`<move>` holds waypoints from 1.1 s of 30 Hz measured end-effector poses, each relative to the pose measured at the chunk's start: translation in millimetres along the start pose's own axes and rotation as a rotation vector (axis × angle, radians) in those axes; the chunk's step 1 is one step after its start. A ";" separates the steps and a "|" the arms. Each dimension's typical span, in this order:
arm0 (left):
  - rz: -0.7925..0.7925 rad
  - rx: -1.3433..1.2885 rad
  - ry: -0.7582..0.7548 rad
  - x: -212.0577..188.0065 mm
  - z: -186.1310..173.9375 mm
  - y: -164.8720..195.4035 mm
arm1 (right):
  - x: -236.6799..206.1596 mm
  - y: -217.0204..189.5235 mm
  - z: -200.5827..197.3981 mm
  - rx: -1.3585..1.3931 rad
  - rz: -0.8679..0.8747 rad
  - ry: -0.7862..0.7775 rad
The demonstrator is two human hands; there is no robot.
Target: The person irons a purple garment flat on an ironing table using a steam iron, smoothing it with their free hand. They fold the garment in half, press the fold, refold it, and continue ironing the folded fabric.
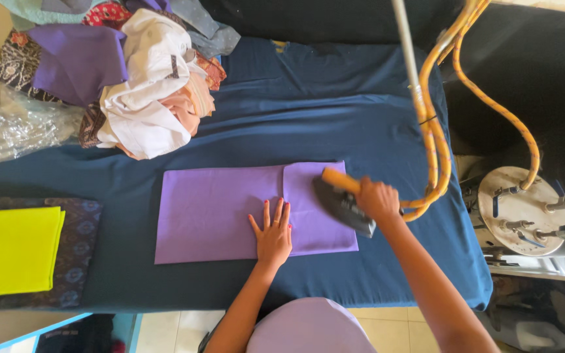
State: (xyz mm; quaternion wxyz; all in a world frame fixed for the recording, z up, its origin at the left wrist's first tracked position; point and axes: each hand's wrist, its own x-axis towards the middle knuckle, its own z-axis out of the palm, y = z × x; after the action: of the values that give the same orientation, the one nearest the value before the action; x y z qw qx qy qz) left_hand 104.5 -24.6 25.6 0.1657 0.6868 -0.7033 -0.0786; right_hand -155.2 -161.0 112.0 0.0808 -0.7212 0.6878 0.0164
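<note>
Purple folded cloth (230, 212) lies flat on the navy-covered ironing table (335, 117), long axis left to right. Left hand (273, 235) presses open-palmed at its middle; right hand (377, 198) clenches the iron (342, 204) by its wooden handle, on the cloth's right flap.

Navy-covered ironing table (361, 111), purple cloth (217, 212), clothes heap (145, 98), yellow cloth (11, 248)

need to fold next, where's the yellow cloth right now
In the head view, the yellow cloth lies folded at the table's far left edge, on a dark patterned fabric.
</note>
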 end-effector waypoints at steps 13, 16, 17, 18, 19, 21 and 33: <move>-0.035 -0.038 0.028 46.4 5.7 -19.8 | -4.3 -9.2 -32.7 -0.117 -0.396 -0.327; -0.039 -0.054 0.120 51.5 5.4 -24.4 | -21.6 -23.0 -24.4 -0.141 -0.369 -0.180; -0.053 -0.071 0.143 48.7 7.0 -24.4 | -20.9 -27.6 -20.0 -0.132 -0.351 -0.103; -0.069 -0.087 0.165 44.5 8.3 -23.7 | -16.5 -32.1 -15.2 -0.102 -0.280 -0.050; -0.078 -0.141 0.185 39.0 9.4 -22.1 | -10.7 -39.1 -8.5 -0.071 -0.209 -0.001; -0.101 -0.245 0.212 20.6 11.5 -16.8 | 2.1 -49.7 4.1 -0.037 -0.120 0.052; -0.018 -0.029 -0.102 -31.1 -4.0 -21.3 | -14.6 -52.8 -25.7 -0.069 -0.481 -0.338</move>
State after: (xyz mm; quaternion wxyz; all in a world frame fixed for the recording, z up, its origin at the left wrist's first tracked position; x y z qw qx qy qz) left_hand 126.0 5.7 18.2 0.1391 0.6858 -0.7033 -0.1252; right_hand -105.8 -148.0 144.3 0.1712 -0.8528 0.4731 0.1401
